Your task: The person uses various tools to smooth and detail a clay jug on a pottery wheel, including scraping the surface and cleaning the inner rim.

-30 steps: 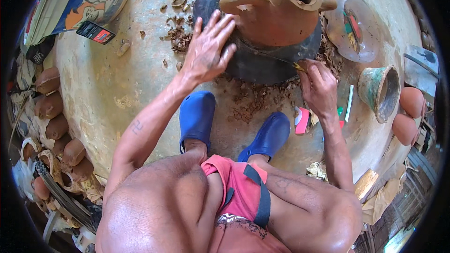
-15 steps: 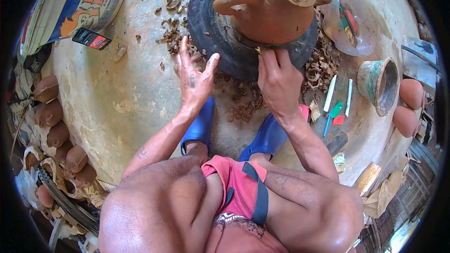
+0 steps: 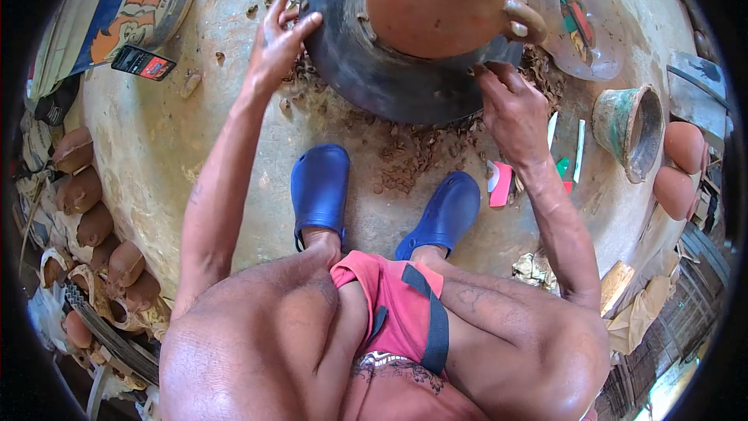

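Note:
A brown clay jug (image 3: 436, 15) with a narrow round neck stands upright on a dark round turntable (image 3: 335, 54). One loop handle (image 3: 527, 22) shows on its right; the view's upper edge cuts off the other. My left hand (image 3: 274, 47) is at the turntable's left rim, thumb and fingers spread, with nothing in it. By the near right part of the turntable, below the jug, my right hand (image 3: 516, 105) has its fingers pinched together. Something tiny shows at those fingertips, too small to name.
Clay shavings (image 3: 409, 160) lie around the turntable. To the right are a clear plastic tub (image 3: 596, 62) with tools, white sticks (image 3: 579, 150), a pink object (image 3: 500, 185) and a green-stained pot (image 3: 615, 129). Left are a paint bucket (image 3: 167, 8), a phone (image 3: 142, 62) and several small clay pots (image 3: 78, 191).
The jug has turned on the turntable, its handles now elsewhere. My left hand has moved up and left along the rim. My right hand has shifted right, still pinched.

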Tool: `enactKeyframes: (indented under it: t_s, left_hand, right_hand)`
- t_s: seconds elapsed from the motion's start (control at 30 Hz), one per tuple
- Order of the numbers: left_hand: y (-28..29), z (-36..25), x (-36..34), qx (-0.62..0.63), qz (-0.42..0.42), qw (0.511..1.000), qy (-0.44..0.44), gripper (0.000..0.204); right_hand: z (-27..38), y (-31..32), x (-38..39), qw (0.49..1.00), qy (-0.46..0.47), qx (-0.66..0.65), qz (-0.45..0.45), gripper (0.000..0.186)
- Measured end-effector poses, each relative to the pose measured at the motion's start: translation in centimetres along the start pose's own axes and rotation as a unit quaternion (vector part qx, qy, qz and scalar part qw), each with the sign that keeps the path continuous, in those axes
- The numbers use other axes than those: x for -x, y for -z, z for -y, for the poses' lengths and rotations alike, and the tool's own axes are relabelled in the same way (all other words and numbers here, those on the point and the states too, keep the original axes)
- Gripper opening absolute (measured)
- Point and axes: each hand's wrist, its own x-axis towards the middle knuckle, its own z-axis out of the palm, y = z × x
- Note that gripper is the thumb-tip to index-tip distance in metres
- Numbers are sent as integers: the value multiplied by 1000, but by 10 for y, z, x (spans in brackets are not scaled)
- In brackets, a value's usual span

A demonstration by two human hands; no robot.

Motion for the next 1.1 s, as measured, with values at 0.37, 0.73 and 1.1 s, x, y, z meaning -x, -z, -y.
enactKeyframes:
  t_s: [0.37,0.73,1.1]
  left_hand:
    - [-33,2,-24,-392,-4,868,-306,49]
    - [-55,-49,119,-73,242,930,-266,14]
    - [-68,-5,90,49,-98,994,28,89]
  right_hand:
    - [-63,9,4,998,53,8,-30,30]
    - [-4,2,11,992,-11,-120,-36,21]
    - [69,-32,-12,995,-50,-35,-75,26]
